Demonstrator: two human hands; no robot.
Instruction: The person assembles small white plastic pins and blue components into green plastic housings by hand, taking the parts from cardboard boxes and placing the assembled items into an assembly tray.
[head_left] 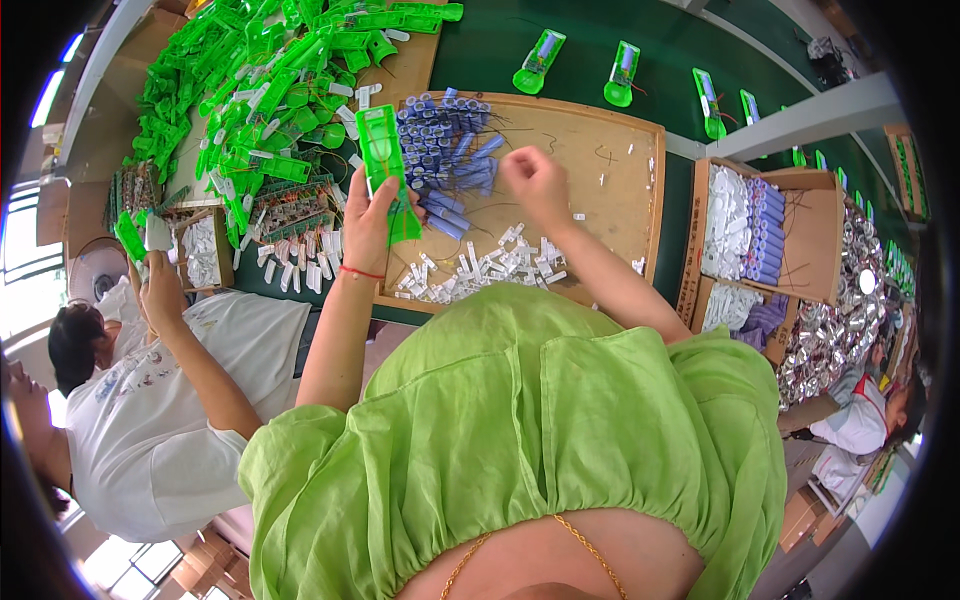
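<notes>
My left hand [368, 218] is closed around a bright green plastic housing [379, 140], held upright above the left edge of the shallow wooden tray [657, 190]. A thin reddish wire shows inside the housing. My right hand [537, 185] hovers over the tray, fingers curled together and slightly blurred; anything in its fingers is too small to make out. Between my hands lies a heap of blue cylindrical battery cells [430, 140] with thin wires. Nearer to me in the tray are scattered small white plastic pieces [480, 272].
A big pile of green housings [270, 85] covers the far left. Green housings with blue cells [620, 75] stand spaced along the green table's far side. At right is a cardboard box [835, 235] of cells and white parts. A co-worker [180, 400] in white sits close on my left.
</notes>
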